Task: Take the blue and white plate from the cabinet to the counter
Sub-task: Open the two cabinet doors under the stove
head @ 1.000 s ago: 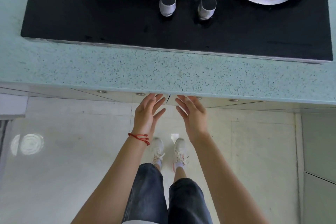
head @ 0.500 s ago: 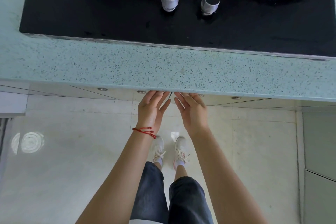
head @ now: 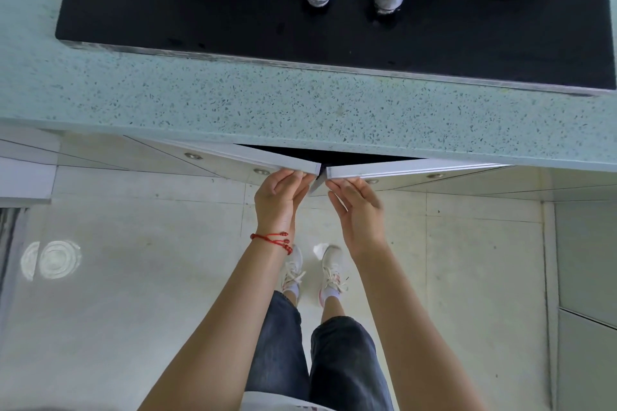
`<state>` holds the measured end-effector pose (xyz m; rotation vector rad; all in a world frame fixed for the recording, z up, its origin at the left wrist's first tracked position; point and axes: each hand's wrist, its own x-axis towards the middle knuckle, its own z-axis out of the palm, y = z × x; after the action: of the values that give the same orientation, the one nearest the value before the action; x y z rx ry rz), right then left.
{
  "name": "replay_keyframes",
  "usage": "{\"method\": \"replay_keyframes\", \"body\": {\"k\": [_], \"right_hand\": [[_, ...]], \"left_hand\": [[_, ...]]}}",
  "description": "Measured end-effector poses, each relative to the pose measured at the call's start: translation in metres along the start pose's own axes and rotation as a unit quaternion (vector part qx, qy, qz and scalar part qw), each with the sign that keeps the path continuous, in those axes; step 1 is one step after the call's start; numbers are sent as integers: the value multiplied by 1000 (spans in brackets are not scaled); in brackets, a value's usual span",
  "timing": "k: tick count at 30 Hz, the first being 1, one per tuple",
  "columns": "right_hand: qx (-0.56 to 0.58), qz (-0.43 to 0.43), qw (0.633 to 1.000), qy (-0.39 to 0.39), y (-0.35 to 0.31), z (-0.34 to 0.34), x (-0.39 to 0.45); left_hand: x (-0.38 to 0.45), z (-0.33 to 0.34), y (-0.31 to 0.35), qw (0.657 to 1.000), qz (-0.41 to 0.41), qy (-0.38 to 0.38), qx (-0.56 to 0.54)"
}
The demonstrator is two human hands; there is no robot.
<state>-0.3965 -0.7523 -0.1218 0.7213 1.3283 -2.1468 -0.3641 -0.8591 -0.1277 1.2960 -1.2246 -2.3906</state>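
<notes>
With our left hand [head: 279, 194] hooked on the left cabinet door [head: 253, 154] and our right hand [head: 359, 202] on the right cabinet door [head: 410, 169], both grips clamp the door edges. The blue and white plate is unseen, presumably inside the dark gap. Fingertips could slip off these thin edges, or the doors could swing into our legs.

Both bare forearms reach from the bottom of the frame toward twelve o'clock, converging near the centre. The left hand [head: 278, 198], with a thin red braided cord bracelet [head: 272, 241] on its wrist, curls its fingers [head: 293, 174] over a door edge. At its three o'clock, just beside it, the right hand [head: 359, 207] hooks its fingertips [head: 344, 181] likewise, palm turned inward.
</notes>
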Motion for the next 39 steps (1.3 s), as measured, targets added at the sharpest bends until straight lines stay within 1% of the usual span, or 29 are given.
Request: {"method": "replay_keyframes", "body": {"k": [3,8,12,15,19,23,26,29,33,39], "right_hand": [[-11,-4,1000,8,4,-7,-8],[-60,-16,997,38,12,-17,-19],[-133,-31,986,100,18,-21,-29],[-149,-35,978,144,24,-26,-37],[-177,-41,967,178,30,-34,-47],[-199,-53,956,209,36,-45,-55],[-214,-50,953,208,37,-54,-62],[-229,-45,952,200,37,-64,-70],[-254,-51,948,186,37,-78,-75],[-271,-67,944,175,35,-102,-99]], "left_hand": [[-6,-7,-4,999,7,21,43],[-16,-20,-10,991,36,41,121],[-25,-29,-14,975,63,70,201],[-36,-33,-13,973,54,84,209],[-45,-45,-15,973,36,110,198],[-55,-53,-15,968,46,116,217],[-66,-58,-15,963,60,115,237],[-76,-69,-17,956,69,131,253],[-83,-83,-18,939,76,155,299],[-95,-112,-20,920,81,164,347]]}}
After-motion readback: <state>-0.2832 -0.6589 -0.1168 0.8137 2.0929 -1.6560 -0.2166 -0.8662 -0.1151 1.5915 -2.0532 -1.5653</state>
